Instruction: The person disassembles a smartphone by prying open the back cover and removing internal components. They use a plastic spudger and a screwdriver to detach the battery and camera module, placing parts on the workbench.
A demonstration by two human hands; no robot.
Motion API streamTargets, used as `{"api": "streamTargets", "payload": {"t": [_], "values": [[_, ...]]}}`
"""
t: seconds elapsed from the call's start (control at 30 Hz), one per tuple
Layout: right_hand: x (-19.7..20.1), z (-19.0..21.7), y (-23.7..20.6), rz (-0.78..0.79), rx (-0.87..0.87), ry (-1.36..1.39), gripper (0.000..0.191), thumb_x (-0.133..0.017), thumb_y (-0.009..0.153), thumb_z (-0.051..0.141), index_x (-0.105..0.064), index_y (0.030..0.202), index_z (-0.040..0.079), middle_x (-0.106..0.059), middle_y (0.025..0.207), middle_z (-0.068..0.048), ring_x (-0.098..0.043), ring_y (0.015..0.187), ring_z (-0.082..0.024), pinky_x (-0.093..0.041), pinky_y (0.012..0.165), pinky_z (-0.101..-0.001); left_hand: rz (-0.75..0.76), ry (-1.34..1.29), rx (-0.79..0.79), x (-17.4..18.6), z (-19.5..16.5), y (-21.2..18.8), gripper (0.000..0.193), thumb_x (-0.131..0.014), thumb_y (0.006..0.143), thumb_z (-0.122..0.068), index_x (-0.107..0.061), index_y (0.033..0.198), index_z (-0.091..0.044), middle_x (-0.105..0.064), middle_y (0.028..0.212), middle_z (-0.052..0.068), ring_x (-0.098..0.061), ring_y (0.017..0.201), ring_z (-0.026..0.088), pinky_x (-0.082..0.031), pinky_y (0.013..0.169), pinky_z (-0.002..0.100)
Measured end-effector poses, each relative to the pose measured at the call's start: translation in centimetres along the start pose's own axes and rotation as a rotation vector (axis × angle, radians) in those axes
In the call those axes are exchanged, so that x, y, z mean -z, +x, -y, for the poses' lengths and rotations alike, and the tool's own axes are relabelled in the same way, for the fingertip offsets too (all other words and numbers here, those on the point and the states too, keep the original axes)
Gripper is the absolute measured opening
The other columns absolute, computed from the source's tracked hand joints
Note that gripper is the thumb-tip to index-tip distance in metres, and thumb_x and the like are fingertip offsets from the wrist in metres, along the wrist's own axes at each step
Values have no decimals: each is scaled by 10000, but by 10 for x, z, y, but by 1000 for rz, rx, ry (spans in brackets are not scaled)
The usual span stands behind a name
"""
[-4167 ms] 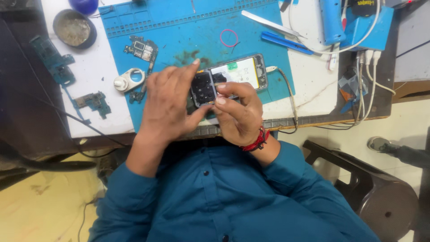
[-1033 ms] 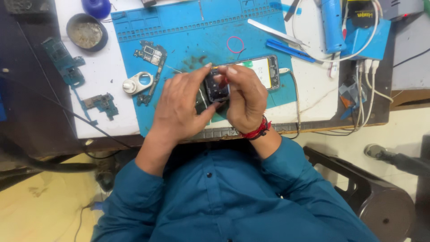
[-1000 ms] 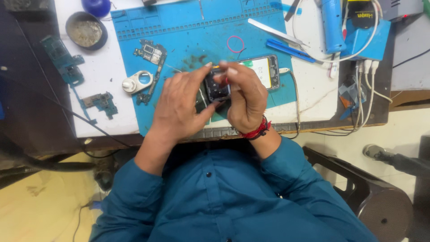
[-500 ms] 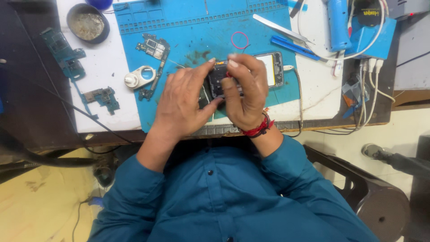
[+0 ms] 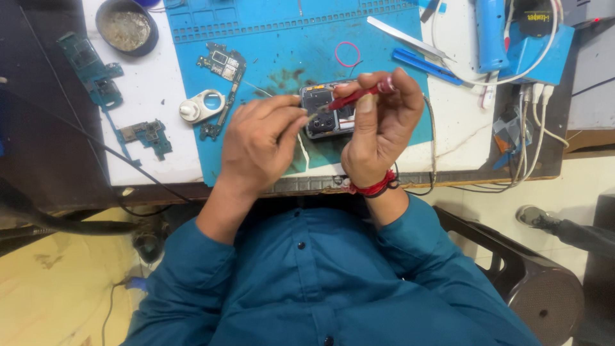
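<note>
An opened dark smartphone body [image 5: 328,110] with exposed camera module and circuitry lies on the blue silicone mat [image 5: 282,57] covering the white surface [image 5: 150,147]. The left hand [image 5: 259,144] steadies its edge, fingers curled; the right hand [image 5: 378,131] is clamped on a slim red-handled screwdriver [image 5: 352,97] angled onto the phone.

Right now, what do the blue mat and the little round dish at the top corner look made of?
The blue mat looks like matte silicone or rubber: moulded ridges and compartments, dark stains. The round dish seems dark metal, perhaps tin, with a thin rim and crusty brownish-grey residue inside; its material is less certain.
</note>
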State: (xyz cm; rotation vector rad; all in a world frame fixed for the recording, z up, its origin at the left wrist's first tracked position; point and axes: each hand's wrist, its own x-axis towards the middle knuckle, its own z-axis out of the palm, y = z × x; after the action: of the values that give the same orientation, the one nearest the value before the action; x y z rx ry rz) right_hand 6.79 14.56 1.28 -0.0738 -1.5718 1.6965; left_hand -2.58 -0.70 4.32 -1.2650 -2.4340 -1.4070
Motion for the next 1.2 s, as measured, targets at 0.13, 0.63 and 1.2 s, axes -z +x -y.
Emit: {"api": "streamTargets", "payload": {"t": [0.13, 0.63, 1.2], "values": [[-1, -4, -4, 39, -10, -76, 381, -491, 1197, -26, -392, 1524, 141, -585, 1312, -97, -648, 1088, -174, -569, 1000, -349, -90, -39, 71, 0, 3, -1, 81, -737, 978, -86, -739, 1043, -38, -745, 1087, 112, -710, 952, 318, -544, 842, 394], [-8, 22, 19, 360, 242, -510, 218, -710, 1027, -6, -647, 1213, 89, -683, 1129, -129, -707, 1016, -243, -592, 842, -319, -61, 11, 66, 0, 2, 1, 96, -712, 998, -114, -736, 1067, -51, -736, 1080, 105, -693, 960, 321, -531, 851, 414], [-17, 19, 32, 355, 205, -513, 238, -641, 1061, -3, -639, 1279, 92, -705, 1170, -153, -695, 976, -293, -557, 866, -351, 6, -176, 190, 3, 4, 12, 520, -662, 981, -69, -486, 1465, -4, -721, 1125, 135, -721, 915, 247, -570, 805, 352]]}}
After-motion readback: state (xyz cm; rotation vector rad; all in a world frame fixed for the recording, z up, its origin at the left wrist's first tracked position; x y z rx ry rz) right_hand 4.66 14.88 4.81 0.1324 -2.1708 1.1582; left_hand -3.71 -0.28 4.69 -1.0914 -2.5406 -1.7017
